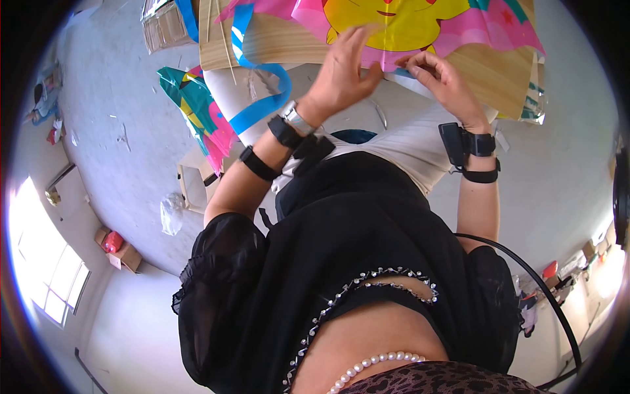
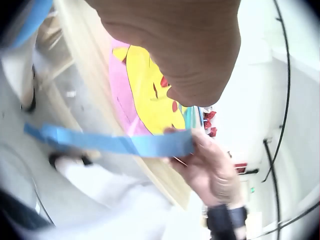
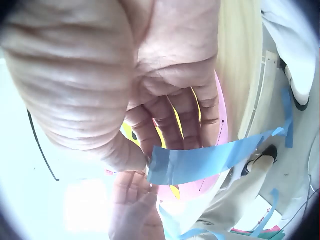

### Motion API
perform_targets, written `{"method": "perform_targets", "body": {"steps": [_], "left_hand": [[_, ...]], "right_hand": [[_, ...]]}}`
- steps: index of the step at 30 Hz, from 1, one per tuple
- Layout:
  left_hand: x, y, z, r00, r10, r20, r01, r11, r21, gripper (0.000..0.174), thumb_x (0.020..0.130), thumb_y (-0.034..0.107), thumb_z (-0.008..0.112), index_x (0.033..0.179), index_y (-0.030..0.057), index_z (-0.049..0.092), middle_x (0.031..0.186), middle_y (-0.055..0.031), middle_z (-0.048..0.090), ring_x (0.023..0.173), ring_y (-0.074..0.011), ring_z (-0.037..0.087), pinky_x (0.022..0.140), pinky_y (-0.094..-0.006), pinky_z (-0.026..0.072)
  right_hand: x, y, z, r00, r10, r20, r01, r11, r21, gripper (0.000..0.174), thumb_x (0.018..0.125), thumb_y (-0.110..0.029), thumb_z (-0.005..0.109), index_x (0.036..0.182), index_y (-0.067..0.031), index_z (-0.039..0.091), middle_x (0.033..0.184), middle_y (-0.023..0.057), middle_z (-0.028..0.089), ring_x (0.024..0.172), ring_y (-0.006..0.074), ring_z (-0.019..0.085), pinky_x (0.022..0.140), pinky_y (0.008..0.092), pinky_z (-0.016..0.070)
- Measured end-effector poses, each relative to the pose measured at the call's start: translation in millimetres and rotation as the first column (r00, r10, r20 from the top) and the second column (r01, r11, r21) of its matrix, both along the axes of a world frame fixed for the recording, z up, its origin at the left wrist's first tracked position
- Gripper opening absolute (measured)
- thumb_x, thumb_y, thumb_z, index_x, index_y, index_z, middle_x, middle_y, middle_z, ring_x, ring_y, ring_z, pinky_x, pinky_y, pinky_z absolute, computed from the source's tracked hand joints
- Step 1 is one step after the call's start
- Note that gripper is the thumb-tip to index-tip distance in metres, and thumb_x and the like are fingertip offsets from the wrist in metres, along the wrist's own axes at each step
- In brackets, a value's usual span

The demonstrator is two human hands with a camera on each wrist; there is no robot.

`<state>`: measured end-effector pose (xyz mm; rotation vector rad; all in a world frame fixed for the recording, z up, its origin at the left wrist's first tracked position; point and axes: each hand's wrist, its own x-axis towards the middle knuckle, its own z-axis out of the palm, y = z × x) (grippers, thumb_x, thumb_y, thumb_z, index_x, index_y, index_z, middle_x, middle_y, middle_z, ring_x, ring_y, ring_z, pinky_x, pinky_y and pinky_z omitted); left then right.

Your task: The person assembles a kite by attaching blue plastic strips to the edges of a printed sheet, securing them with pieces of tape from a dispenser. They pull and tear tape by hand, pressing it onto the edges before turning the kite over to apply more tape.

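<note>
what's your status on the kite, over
Left hand flat on the kite. Right hand pinches the blue ribbon by its end, at the kite's edge. Nothing in the way.

Grey concrete floor (image 1: 125, 85), bright window (image 1: 49, 276), cardboard boxes (image 1: 125, 255) along wall

I see a pale wooden counter (image 1: 275, 49) with a pink and yellow kite (image 1: 420, 26) spread flat on it. Thin sticks (image 1: 226, 43) lie beside the kite, and a blue strip (image 1: 259, 113) trails off the counter's edge. Another colourful kite (image 1: 200, 115) lies on the grey floor (image 1: 118, 98) below.
</note>
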<state>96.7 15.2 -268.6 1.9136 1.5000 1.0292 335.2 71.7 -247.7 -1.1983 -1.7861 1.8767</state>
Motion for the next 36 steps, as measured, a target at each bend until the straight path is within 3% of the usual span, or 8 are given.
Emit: {"method": "perform_targets", "body": {"steps": [2,3,7,12,17,24,29,36], "left_hand": [[19.7,-16.3,7.4,0.859,0.119,0.498,0.101,0.915,-0.391,0.054,0.083,0.010,0.073,0.133,0.0008,0.057,0.127,-0.0162,0.066,0.116,-0.0269,0.065,0.100,-0.0372,0.0509],[30.6,-21.1,-4.4,0.782,0.104,0.614,0.142,0.930,-0.338,0.048,0.091,0.012,0.075,0.133,-0.0022,0.057,0.127,-0.0145,0.066,0.119,-0.0210,0.062,0.105,-0.0364,0.0482],[48.9,-27.4,-13.3,0.809,0.260,0.528,0.037,0.873,-0.486,0.040,0.092,0.015,0.078,0.122,-0.0043,0.061,0.115,-0.0130,0.071,0.108,-0.0182,0.067,0.098,-0.0316,0.0521],[58.8,-37.3,-17.8,0.562,0.438,0.702,0.171,0.769,-0.616,0.021,0.095,0.014,0.076,0.105,-0.0010,0.064,0.093,-0.0031,0.070,0.087,-0.0078,0.065,0.080,-0.0227,0.0521],[61.0,-45.1,-17.4,0.532,0.464,0.709,0.166,0.763,-0.624,0.018,0.097,0.013,0.074,0.103,-0.0002,0.064,0.093,-0.0030,0.070,0.085,-0.0071,0.063,0.078,-0.0221,0.0511],[64.4,-47.7,-15.1,0.488,0.461,0.741,0.191,0.772,-0.606,0.018,0.099,0.011,0.070,0.107,-0.0030,0.063,0.096,-0.0058,0.071,0.087,-0.0101,0.066,0.082,-0.0267,0.0557],[62.0,-50.8,-15.2,0.489,0.475,0.731,0.171,0.770,-0.615,0.017,0.100,0.010,0.070,0.108,-0.0032,0.063,0.097,-0.0061,0.071,0.087,-0.0101,0.066,0.082,-0.0263,0.0553],[64.1,-50.3,-14.2,0.455,0.507,0.732,0.167,0.759,-0.629,0.016,0.100,0.009,0.069,0.109,-0.0025,0.064,0.097,-0.0051,0.071,0.087,-0.0094,0.066,0.082,-0.0258,0.0546]], "right_hand": [[0.6,-0.1,-1.2,0.999,-0.034,-0.014,0.034,0.999,0.009,0.021,0.104,-0.020,0.063,0.112,-0.0017,0.067,0.101,-0.0022,0.066,0.095,0.0074,0.059,0.088,0.0234,0.0487],[1.9,0.1,-3.5,0.999,-0.035,-0.015,0.035,0.999,0.010,0.021,0.104,-0.020,0.063,0.112,-0.0017,0.067,0.101,-0.0022,0.066,0.095,0.0074,0.059,0.088,0.0234,0.0487],[4.2,1.2,-5.4,1.000,-0.021,-0.016,0.022,0.999,0.026,0.024,0.105,-0.023,0.062,0.114,-0.0020,0.068,0.101,-0.0026,0.066,0.093,0.0066,0.058,0.085,0.0220,0.0477],[6.8,-0.9,-4.9,0.998,-0.039,-0.040,0.039,0.999,0.003,0.026,0.105,-0.026,0.061,0.114,-0.0032,0.070,0.103,-0.0013,0.069,0.093,0.0067,0.059,0.085,0.0232,0.0481],[13.5,-1.4,-1.8,1.000,-0.012,-0.012,0.012,0.999,-0.037,0.039,0.110,-0.036,0.048,0.113,-0.0049,0.071,0.113,0.0008,0.071,0.102,0.0099,0.061,0.089,0.0281,0.0469],[10.4,-4.7,3.3,0.993,-0.089,0.081,0.088,0.996,0.011,0.047,0.108,-0.045,0.050,0.116,-0.0044,0.072,0.107,0.0039,0.072,0.099,0.0142,0.066,0.087,0.0300,0.0509],[14.0,-4.8,-3.3,0.996,-0.072,0.051,0.066,0.992,0.109,0.038,0.098,-0.032,0.072,0.123,-0.0040,0.068,0.109,0.0050,0.071,0.101,0.0149,0.066,0.091,0.0307,0.0509],[0.3,-11.3,12.4,0.987,-0.046,0.152,-0.007,0.943,0.333,0.030,0.090,-0.022,0.079,0.114,-0.0053,0.069,0.107,0.0048,0.072,0.099,0.0150,0.067,0.089,0.0319,0.0517]]}}
